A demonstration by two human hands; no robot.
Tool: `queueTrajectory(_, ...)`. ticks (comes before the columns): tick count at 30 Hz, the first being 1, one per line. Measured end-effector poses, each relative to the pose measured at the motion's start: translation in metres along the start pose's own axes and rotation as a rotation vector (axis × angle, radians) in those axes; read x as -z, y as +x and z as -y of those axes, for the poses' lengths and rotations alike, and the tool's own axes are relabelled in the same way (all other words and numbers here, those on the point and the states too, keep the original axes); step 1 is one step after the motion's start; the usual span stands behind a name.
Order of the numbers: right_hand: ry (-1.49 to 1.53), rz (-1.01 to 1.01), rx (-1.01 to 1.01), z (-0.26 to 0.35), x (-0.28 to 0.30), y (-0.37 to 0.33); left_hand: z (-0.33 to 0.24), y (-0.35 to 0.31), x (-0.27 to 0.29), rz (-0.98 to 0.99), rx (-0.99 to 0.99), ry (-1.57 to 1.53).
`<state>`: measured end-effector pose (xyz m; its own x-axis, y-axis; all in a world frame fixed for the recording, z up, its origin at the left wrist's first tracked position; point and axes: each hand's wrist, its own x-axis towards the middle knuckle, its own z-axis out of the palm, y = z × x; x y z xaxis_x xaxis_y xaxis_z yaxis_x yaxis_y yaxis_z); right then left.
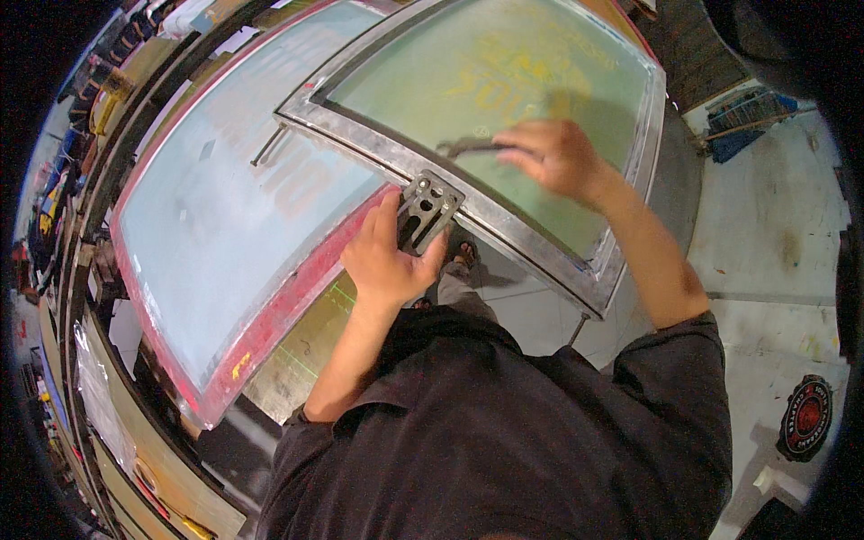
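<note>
- The aluminium-framed screen is lying tilted, its near edge overhanging bare concrete floor, with open room to the right.
- A red-edged screen is sitting just beside it on the left, the two frames touching near the metal clamp bracket.
- The left hand is cupping the bracket at the frame's near edge, its grip half open, fingers and thumb resting against it.
- The right hand is blurred over the mesh, its grip closing on a dark wrench-like tool.
</note>
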<state>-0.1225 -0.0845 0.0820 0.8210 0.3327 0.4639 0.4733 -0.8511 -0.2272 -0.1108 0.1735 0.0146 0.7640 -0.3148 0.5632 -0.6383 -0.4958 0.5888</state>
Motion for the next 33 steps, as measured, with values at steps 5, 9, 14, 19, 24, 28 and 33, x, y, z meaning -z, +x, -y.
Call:
queueTrajectory(5, 1.109, -0.387, -0.712, 0.011, 0.01, 0.007, -0.001, 0.001, 0.009, 0.067, 0.031, -0.056)
queueTrajectory(9, 1.204, -0.355, -0.771, 0.037, 0.002, 0.012, -0.009, 0.007, 0.023, 0.075, 0.143, -0.302)
queueTrajectory(14, 1.271, -0.153, -0.692, 0.013, -0.01, 0.017, -0.016, 0.035, 0.049, -0.118, 0.243, -0.35)
queueTrajectory(19, 1.105, -0.212, -0.672, 0.02, 0.001, 0.034, 0.004, 0.038, 0.057, 0.017, 0.402, -0.45)
queueTrajectory(24, 1.263, -0.197, -0.748, 0.033, 0.017, 0.044, 0.0, 0.012, 0.045, 0.079, 0.051, -0.328)
queueTrajectory(28, 1.018, -0.361, -0.851, 0.035, 0.009, 0.047, -0.004, 0.005, 0.041, 0.111, 0.162, -0.339)
queueTrajectory(33, 1.224, -0.23, -0.833, 0.012, -0.005, 0.036, -0.003, 0.004, 0.025, 0.097, 0.012, -0.218)
